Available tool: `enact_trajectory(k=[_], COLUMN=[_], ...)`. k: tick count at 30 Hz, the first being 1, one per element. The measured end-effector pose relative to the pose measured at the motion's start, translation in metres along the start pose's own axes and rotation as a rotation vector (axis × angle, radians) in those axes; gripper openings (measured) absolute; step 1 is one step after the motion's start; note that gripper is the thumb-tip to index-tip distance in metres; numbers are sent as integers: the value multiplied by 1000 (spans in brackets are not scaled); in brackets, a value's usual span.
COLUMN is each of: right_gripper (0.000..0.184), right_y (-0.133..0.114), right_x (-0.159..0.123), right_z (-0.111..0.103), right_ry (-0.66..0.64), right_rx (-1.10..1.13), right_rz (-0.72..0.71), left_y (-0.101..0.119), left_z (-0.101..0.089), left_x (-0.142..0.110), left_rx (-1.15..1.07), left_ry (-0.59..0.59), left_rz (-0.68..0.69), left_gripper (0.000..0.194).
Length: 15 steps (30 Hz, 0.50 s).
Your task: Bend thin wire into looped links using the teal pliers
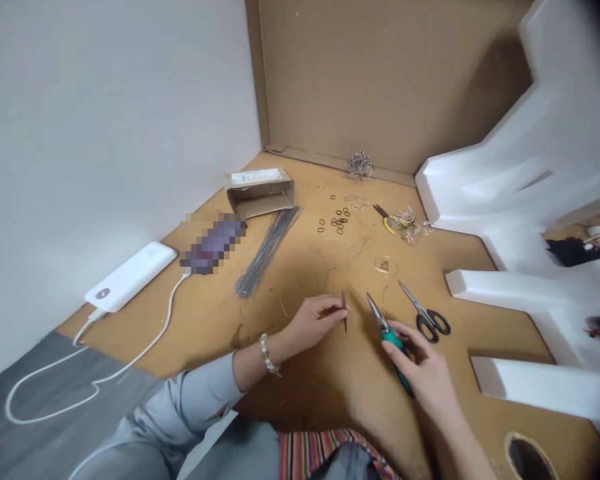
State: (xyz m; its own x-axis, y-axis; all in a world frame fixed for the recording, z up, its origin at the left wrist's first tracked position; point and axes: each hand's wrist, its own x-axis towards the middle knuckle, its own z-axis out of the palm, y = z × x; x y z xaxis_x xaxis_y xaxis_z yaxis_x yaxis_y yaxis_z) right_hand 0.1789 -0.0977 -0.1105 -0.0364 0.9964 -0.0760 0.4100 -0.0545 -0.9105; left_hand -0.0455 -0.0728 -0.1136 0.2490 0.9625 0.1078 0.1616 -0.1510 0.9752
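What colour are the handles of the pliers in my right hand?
The pliers' handles are green, as seen in the head view.

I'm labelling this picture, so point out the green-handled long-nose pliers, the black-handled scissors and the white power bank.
Green-handled long-nose pliers [389,333], head view: on the green grip.
Black-handled scissors [423,311], head view: near the pivot.
White power bank [131,277], head view: on the broad top face.

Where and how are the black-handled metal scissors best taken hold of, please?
Probably by the black loop handles, from the near right side: the scissors lie flat, blades pointing away and leftward, loops near the right hand.
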Motion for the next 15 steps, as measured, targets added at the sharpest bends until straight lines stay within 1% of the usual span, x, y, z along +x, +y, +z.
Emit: enact_trajectory(k=[2,3,4,6,8,10,11,13,15], right_gripper=[36,37,38,40,35,30,28,28,36], right_y=[-8,-11,-14,-20,-23,-24,-24,-23,-23], right_x=[-2,-2,-3,-5,-9,-14,-16,-18,-18], right_z=[-1,-1,-1,3,8,12,14,16,15], right_ry=[-92,-126,-160,-235,-334,-401,-407,-380,-338], right_rx=[403,577,710,866,949,975,975,940,875], right_rz=[228,301,350,411,466,497,501,492,470], left_y=[-2,-4,-5,-5,-3,1,2,4,3], left_z=[2,3,3,3,2,1,0,-1,-2], left_x=[-1,-1,-2,-2,-2,-2,-3,-3,-4], left_rx=[-110,-140,-153,-154,-171,-221,-248,-308,-375], left_ry=[-6,-13,-20,-24,-10,-15,-37,-99,-147], left_rz=[-47,-60,-69,-89,-126,-183,-214,-278,-335], left_gripper=[23,24,24,23,21,20,20,21,22])
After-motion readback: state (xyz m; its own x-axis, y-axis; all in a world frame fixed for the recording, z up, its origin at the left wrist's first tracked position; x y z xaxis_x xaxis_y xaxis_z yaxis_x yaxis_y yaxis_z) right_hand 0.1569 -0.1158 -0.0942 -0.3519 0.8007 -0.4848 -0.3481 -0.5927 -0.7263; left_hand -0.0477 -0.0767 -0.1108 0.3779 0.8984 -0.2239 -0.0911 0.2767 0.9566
